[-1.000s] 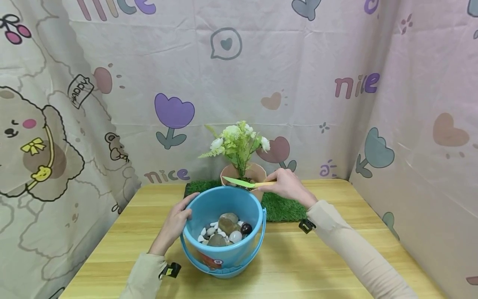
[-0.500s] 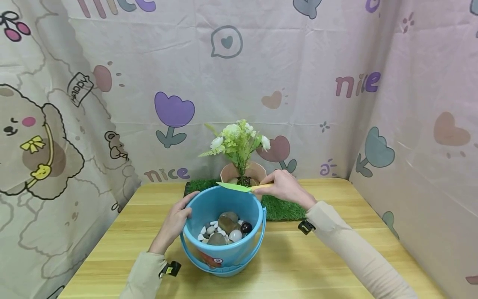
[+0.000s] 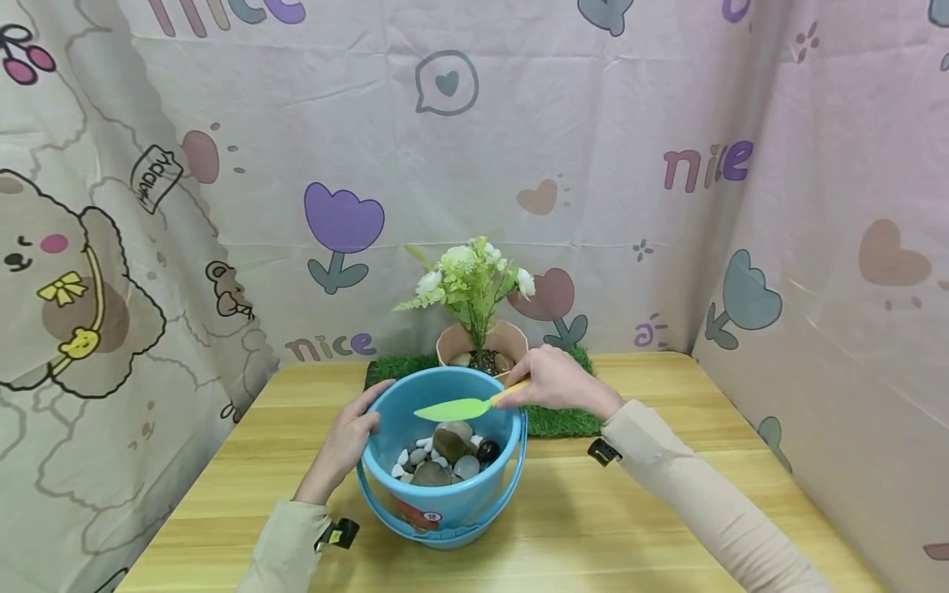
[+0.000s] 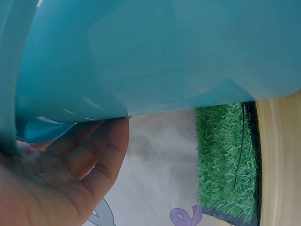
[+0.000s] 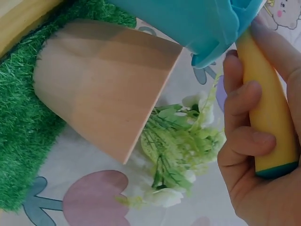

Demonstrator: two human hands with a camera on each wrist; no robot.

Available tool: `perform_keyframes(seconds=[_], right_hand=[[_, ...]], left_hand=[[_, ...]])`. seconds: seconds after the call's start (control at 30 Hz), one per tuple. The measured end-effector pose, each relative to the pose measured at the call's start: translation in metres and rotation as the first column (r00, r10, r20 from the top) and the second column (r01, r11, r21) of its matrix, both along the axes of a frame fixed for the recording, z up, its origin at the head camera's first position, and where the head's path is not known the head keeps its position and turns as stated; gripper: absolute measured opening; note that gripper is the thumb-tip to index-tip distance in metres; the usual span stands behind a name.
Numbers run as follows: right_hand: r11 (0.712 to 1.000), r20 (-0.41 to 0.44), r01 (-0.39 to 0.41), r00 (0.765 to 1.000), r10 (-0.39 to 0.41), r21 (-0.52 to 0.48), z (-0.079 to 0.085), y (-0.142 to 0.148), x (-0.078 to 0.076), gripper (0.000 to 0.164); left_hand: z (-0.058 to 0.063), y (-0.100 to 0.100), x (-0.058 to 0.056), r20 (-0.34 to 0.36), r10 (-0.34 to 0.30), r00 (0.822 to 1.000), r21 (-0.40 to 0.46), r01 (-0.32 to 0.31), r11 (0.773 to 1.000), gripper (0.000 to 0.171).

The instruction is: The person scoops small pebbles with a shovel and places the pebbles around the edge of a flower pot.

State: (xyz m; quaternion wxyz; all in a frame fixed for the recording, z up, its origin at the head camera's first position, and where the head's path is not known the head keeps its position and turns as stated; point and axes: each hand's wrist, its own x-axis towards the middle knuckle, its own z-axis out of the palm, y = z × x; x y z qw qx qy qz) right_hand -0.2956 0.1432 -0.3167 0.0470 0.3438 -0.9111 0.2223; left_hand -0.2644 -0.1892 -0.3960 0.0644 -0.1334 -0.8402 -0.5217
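Note:
A light-blue plastic bucket stands on the table with stones inside: a large brown stone, a dark shiny stone and several small white and grey ones. My left hand holds its left rim, thumb over the edge and fingers along the outside wall, seen also in the left wrist view. In my right hand is a garden trowel; the fingers wrap its yellow handle. The trowel's green blade points left, over the bucket's mouth above the stones, and carries nothing visible.
Behind the bucket, a peach flowerpot holds white artificial flowers, dark soil and some stones. It stands on a green turf mat. Patterned cloth hangs round the wooden table. The bucket's handle hangs down in front.
My right hand has brought the trowel from the flowerpot's front edge down and left, over the bucket's mouth. My left hand has stayed on the rim, and the bucket has not moved.

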Motion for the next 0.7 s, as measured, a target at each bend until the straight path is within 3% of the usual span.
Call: perform_keyframes(seconds=[0.13, 0.33, 0.57, 0.7], right_hand=[[0.993, -0.051, -0.053, 0.997, 0.058, 0.110, 0.008, -0.005, 0.002, 0.017], [0.951, -0.125, -0.114, 0.980, 0.155, 0.287, 0.027, -0.019, 0.005, 0.026], [0.897, -0.059, -0.128, 0.984, 0.169, 0.423, 0.037, -0.027, 0.010, 0.028], [0.879, -0.012, -0.153, 0.984, 0.178, 0.451, 0.037, -0.031, 0.011, 0.030]], left_hand=[[0.000, 0.000, 0.000, 0.005, -0.003, 1.000, 0.003, 0.003, 1.000, 0.061], [0.001, 0.000, 0.000, 0.009, -0.001, 1.000, 0.009, 0.001, 1.000, 0.062], [0.000, 0.001, 0.000, 0.007, 0.002, 1.000, 0.008, -0.002, 1.000, 0.061], [-0.001, 0.001, 0.000, 0.010, 0.005, 1.000, 0.011, -0.005, 1.000, 0.061]])
